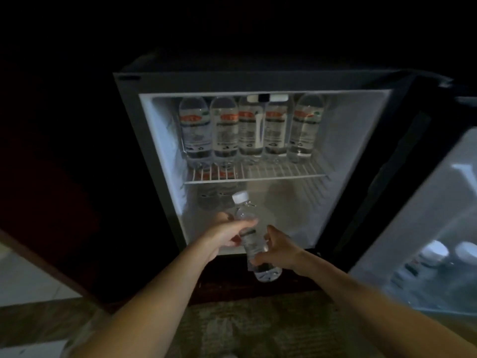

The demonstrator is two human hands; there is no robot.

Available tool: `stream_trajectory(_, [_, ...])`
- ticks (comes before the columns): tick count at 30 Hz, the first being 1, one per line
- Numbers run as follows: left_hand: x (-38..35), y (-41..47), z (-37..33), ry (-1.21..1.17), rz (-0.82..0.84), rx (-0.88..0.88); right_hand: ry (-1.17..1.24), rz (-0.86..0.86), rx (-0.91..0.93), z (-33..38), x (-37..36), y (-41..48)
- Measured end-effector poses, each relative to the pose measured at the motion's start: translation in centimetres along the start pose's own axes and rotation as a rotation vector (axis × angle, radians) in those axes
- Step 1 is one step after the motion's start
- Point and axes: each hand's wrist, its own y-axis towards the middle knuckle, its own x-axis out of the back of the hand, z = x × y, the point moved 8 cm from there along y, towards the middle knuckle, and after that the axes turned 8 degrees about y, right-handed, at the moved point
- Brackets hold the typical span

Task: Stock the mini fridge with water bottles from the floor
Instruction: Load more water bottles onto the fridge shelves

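1. My left hand (227,235) wraps the water bottle (246,214) just below its shoulder, and my right hand (276,250) clasps its lower body.
2. The bottle hangs tilted at centre frame, cap toward the mini fridge (154,140), in front of the lower compartment.
3. It looks full and thin-walled, so probably weighty and slick. Mid-body seems the safest hold.
4. The wire shelf (284,171) above it carries a row of bottles (251,130). The open door (423,202) stands at right.

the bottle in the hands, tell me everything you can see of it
The bottle is clear plastic with a white cap and a band-like label round its middle. It leans cap-first toward the lower compartment of the mini fridge, below the wire shelf, base nearest the person. The left hand grips its upper part; the right hand holds its lower part.
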Motion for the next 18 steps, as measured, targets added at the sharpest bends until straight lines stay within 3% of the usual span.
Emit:
stream_trajectory(7, [3.0, 7.4, 1.2, -0.159, -0.123, -0.013, -0.051, -0.225, -0.027, -1.3, 1.9, 8.4])
stream_trajectory(14, [4.5, 11.0, -0.3, -0.108, -0.233, -0.227, 0.183, -0.4, -0.037, -0.7, 2.5, 14.9])
stream_trajectory(18, [4.8, 12.1, 0.8, -0.052, -0.271, -0.145, 0.303, -0.477, -0.001, -0.6, 2.3, 16.7])
